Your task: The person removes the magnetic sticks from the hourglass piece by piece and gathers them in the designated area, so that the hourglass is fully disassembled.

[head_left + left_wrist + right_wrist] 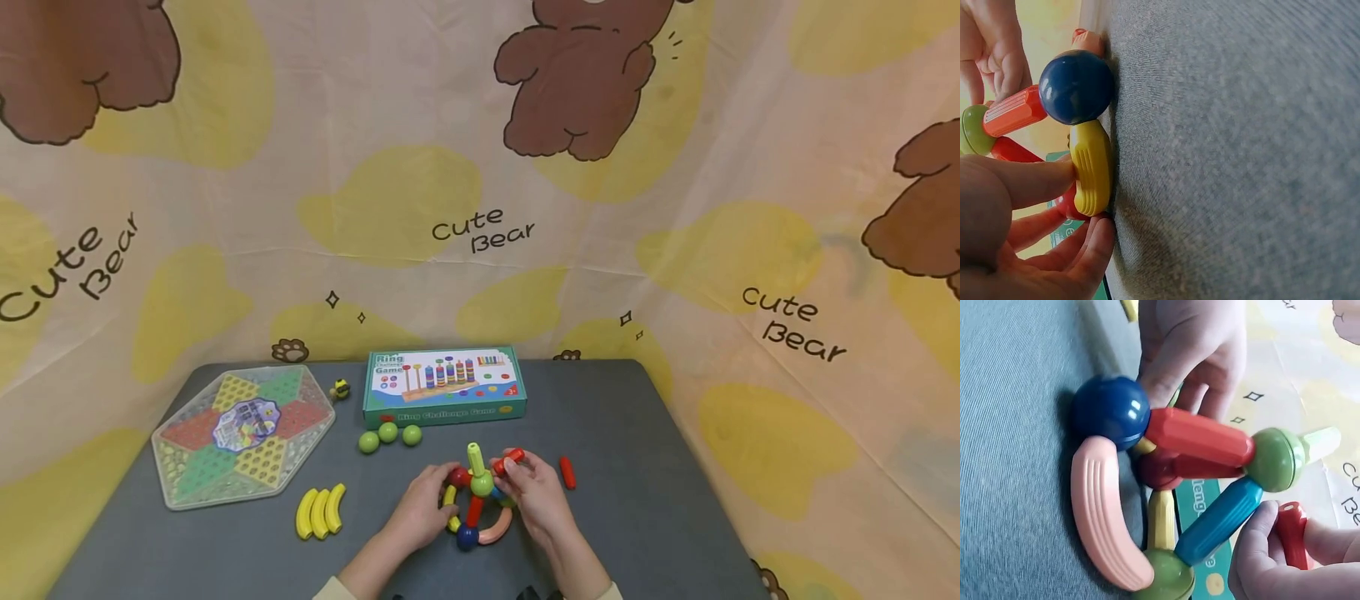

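A magnetic ball-and-stick frame stands on the table between both hands. Its base has a navy ball [467, 537], a pink curved stick [1099, 506], a yellow curved stick [1092, 169] and a dark red ball [1159, 469]. Straight red and blue sticks [1219, 522] slope up to a green ball [1275, 460], topped by a light green stick [473, 457]. My left hand [423, 506] grips the frame's left side, thumb against the yellow curved stick. Beside the top ball, my right hand [542, 497] pinches a loose red stick [1293, 534], apart from the frame.
Left of the hands lie several yellow curved sticks [319, 512]. Green balls [387, 432] sit before a ring game box [442, 414]. A star-patterned game board [247, 429] and small bee toy [341, 389] are farther left. Another red stick [567, 472] lies at right.
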Available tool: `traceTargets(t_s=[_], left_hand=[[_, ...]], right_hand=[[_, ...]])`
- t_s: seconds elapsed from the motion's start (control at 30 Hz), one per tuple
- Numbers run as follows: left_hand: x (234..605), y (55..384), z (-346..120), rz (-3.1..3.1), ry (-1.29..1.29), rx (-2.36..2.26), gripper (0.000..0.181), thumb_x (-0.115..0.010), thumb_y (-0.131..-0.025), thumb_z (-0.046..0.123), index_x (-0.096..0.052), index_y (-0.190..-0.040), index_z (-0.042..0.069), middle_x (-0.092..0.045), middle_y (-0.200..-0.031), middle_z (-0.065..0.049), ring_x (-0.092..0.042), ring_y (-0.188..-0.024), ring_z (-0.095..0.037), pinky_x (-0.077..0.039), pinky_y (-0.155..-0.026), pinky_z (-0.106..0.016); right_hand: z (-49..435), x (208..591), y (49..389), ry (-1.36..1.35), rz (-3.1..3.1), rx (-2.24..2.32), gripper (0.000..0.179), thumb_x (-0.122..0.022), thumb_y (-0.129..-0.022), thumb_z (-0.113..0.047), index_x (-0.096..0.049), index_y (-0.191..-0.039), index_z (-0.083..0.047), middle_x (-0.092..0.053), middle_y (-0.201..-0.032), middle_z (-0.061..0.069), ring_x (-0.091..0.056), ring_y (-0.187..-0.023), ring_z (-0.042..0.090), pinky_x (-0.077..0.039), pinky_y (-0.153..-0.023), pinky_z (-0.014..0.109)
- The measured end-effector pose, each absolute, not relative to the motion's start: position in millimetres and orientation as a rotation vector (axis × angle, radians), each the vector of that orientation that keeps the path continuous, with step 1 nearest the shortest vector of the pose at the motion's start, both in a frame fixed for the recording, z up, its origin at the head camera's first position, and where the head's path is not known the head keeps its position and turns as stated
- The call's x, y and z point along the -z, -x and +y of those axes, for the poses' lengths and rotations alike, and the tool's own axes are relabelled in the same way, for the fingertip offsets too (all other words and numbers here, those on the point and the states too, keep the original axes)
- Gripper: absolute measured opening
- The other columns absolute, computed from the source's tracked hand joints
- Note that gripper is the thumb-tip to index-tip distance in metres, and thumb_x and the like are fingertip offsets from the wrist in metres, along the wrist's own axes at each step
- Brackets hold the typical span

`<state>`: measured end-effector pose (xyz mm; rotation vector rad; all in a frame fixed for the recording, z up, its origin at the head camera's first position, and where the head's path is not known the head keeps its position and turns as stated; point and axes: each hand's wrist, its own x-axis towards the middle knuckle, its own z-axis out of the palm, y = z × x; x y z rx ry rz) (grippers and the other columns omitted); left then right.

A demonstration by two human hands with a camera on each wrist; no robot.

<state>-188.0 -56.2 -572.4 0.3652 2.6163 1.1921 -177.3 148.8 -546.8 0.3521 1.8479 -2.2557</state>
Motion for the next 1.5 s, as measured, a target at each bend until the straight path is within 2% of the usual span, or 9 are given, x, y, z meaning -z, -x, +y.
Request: traceTargets(t_s=[0.23,0.43,0.6,0.77,0.93,1.03,1.13,1.3,1.5], left_hand=[[575,188,-57,2.631,-0.363,-1.218,0.063,-0.08,-0.083,0.004,-0.055,-0.14,0.004,-0.06,-0.121,-0.013,-0.058,-0.094,-0.022,-0.055,-0.079,-0.041],[578,188,-57,2.694,-0.28,-1.322,0.058,-0.081,-0.082,0.004,-0.059,-0.136,0.004,-0.061,-0.119,-0.014,-0.065,-0.094,-0.021,-0.059,-0.08,-0.038],[579,188,-57,2.745,-0.232,-1.235,0.051,-0.083,-0.082,0.016,-0.064,-0.127,0.001,-0.065,-0.104,-0.008,-0.059,-0.081,-0.014,-0.056,-0.07,-0.033],[580,188,-56,2.745,-0.273,-1.19,0.042,-0.084,-0.08,0.013,-0.07,-0.118,0.001,-0.065,-0.094,-0.004,-0.056,-0.077,-0.012,-0.053,-0.066,-0.031],[581,189,-59,2.668,-0.288,-1.31,0.046,-0.08,-0.085,0.012,-0.065,-0.128,0.001,-0.067,-0.103,-0.007,-0.062,-0.082,-0.013,-0.056,-0.069,-0.029],[580,188,-62,2.536,-0.286,-1.461,0.049,-0.075,-0.091,0.018,-0.06,-0.134,-0.001,-0.068,-0.116,-0.015,-0.07,-0.094,-0.021,-0.06,-0.078,-0.034],[578,187,-65,2.415,-0.317,-1.532,0.054,-0.072,-0.094,0.033,-0.059,-0.135,0.0,-0.067,-0.125,-0.019,-0.069,-0.11,-0.031,-0.059,-0.088,-0.042],[579,183,-64,2.425,-0.43,-1.41,0.066,-0.08,-0.083,0.048,-0.062,-0.131,0.006,-0.064,-0.132,-0.013,-0.064,-0.117,-0.033,-0.054,-0.096,-0.049],[582,180,-58,2.543,-0.484,-1.31,0.032,-0.086,-0.079,0.031,-0.073,-0.105,0.016,-0.062,-0.13,-0.013,-0.059,-0.119,-0.038,-0.048,-0.098,-0.059]], right_hand=[[152,544,178,-0.343,1.974,2.185,0.054,-0.061,-0.102,-0.021,-0.043,-0.145,0.004,-0.065,-0.126,0.026,-0.069,-0.101,0.02,-0.058,-0.088,0.033],[163,543,177,-0.374,2.212,2.171,0.05,-0.071,-0.095,-0.017,-0.045,-0.134,0.0,-0.068,-0.111,0.021,-0.07,-0.087,0.029,-0.06,-0.078,0.032],[179,542,180,-0.412,2.372,2.1,0.043,-0.075,-0.092,-0.018,-0.057,-0.129,-0.007,-0.069,-0.108,0.016,-0.072,-0.087,0.031,-0.061,-0.076,0.032],[196,542,185,-0.411,2.476,2.021,0.041,-0.075,-0.092,-0.02,-0.061,-0.129,-0.009,-0.071,-0.106,0.015,-0.071,-0.086,0.031,-0.061,-0.078,0.035],[216,544,190,-0.376,2.596,1.9,0.038,-0.073,-0.093,-0.015,-0.063,-0.129,-0.008,-0.071,-0.107,0.017,-0.072,-0.084,0.03,-0.06,-0.073,0.034],[230,545,193,-0.366,2.683,1.768,0.036,-0.072,-0.094,-0.012,-0.063,-0.128,-0.006,-0.071,-0.107,0.018,-0.073,-0.082,0.029,-0.06,-0.07,0.035],[242,548,196,-0.371,2.756,1.634,0.035,-0.071,-0.094,-0.01,-0.063,-0.128,-0.005,-0.072,-0.106,0.018,-0.073,-0.079,0.028,-0.059,-0.067,0.035],[256,556,198,-0.382,2.814,1.511,0.036,-0.071,-0.094,-0.011,-0.063,-0.128,-0.006,-0.073,-0.108,0.019,-0.074,-0.084,0.026,-0.058,-0.068,0.035],[266,566,201,-0.428,2.909,1.34,0.03,-0.069,-0.093,-0.011,-0.067,-0.122,-0.005,-0.074,-0.103,0.017,-0.072,-0.089,0.029,-0.055,-0.066,0.035]])
